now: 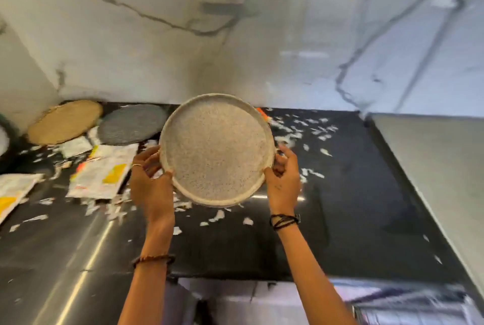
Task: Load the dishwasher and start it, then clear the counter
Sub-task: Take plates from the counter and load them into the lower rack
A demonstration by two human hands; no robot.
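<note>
In the head view, the left hand [150, 180] and the right hand [284, 175] each grip opposite sides of the rim of a speckled round plate [216, 153], held tilted above the middle of the black counter [353, 193]. Paper scraps [311, 128] litter the counter toward its back edge; packets [104, 170] and two round mats [132, 123] lie toward its back left corner. The grip is only fingertips on the rim, so the plate could slip and strike the counter.
</note>
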